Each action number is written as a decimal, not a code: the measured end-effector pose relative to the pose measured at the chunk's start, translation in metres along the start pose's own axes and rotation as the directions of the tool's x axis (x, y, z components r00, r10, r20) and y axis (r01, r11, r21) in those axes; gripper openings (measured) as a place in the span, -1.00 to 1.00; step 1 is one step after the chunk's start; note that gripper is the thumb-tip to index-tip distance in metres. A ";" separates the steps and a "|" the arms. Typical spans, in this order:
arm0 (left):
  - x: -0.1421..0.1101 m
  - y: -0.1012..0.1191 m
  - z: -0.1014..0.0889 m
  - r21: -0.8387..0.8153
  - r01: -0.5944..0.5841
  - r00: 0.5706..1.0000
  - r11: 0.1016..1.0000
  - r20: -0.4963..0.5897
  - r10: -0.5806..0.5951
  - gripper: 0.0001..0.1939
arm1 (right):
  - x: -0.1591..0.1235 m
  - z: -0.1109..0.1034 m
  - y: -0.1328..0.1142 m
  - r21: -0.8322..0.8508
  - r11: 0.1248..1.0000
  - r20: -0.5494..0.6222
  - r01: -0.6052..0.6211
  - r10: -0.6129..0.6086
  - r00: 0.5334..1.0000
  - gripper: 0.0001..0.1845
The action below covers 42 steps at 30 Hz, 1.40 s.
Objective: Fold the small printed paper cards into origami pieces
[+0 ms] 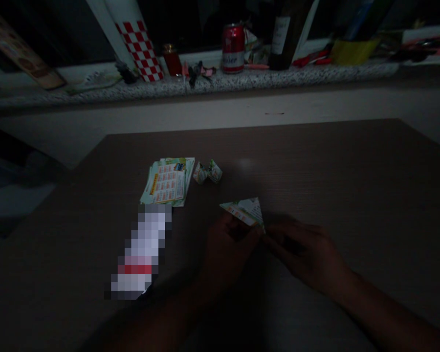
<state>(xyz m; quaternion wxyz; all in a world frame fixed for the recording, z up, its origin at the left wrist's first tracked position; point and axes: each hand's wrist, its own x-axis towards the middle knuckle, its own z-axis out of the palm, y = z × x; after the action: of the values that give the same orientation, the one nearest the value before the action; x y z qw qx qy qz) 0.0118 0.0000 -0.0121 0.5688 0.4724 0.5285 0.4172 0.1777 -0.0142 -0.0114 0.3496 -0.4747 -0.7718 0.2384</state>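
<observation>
A printed sheet of paper (247,211), folded into a triangle, is held just above the table between my hands. My left hand (229,244) pinches its lower edge, thumb toward the right corner. My right hand (306,244) has its fingertips closed at that same right corner. Beyond them stands a small folded paper figure (208,172) with two pointed ends. To its left lies a stack of printed paper sheets (168,182). Nearer me, left of my left hand, is a long bright object (143,249) blurred into blocks.
Behind the brown table (333,161) runs a granite window sill (190,88). On it stand a red can (233,49), a dark bottle (280,41), a red-and-white checkered tube (141,49) and a small red jar (172,59). The room is dim.
</observation>
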 end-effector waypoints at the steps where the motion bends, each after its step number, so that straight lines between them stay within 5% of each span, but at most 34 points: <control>1: 0.000 0.000 0.000 0.021 0.005 1.000 1.000 0.007 -0.006 -0.85 | 0.000 -0.001 0.000 0.005 1.000 0.013 0.014 -0.014 1.000 -0.87; 3: -0.001 0.002 -0.002 0.055 0.003 0.999 0.998 0.031 -0.004 -0.79 | 0.000 -0.002 0.001 0.028 0.999 0.029 0.021 -0.021 0.999 -0.82; 8: 0.000 0.012 -0.015 0.123 -0.135 0.991 0.983 0.010 0.135 -0.29 | 0.001 -0.006 0.006 0.002 0.999 0.012 -0.048 0.048 0.999 -0.80; 14: 0.007 0.014 -0.025 0.271 -0.203 0.977 0.941 0.117 0.177 -0.50 | 0.003 -0.010 0.010 -0.051 0.995 -0.010 -0.086 0.085 0.996 -0.81; 20: 0.013 0.009 -0.024 0.301 -0.187 0.982 0.935 0.095 0.166 -0.57 | 0.003 -0.010 0.011 -0.117 0.992 -0.094 -0.056 0.045 0.995 -0.84; 29: 0.018 0.006 -0.021 0.247 -0.107 0.993 0.963 0.073 0.092 -0.50 | 0.009 -0.002 0.014 -0.095 0.990 -0.145 -0.099 0.085 0.986 -0.82; 42: 0.019 0.003 -0.018 0.235 -0.180 0.983 0.955 0.062 0.170 -0.52 | 0.017 0.008 0.014 -0.053 0.991 -0.225 -0.123 0.108 0.968 -0.77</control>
<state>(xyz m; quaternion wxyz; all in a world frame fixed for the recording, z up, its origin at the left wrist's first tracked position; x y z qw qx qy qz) -0.0040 0.0212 -0.0127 0.4793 0.5911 0.5190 0.3892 0.1739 0.0066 -0.0207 0.4031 -0.5538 -0.7065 0.1778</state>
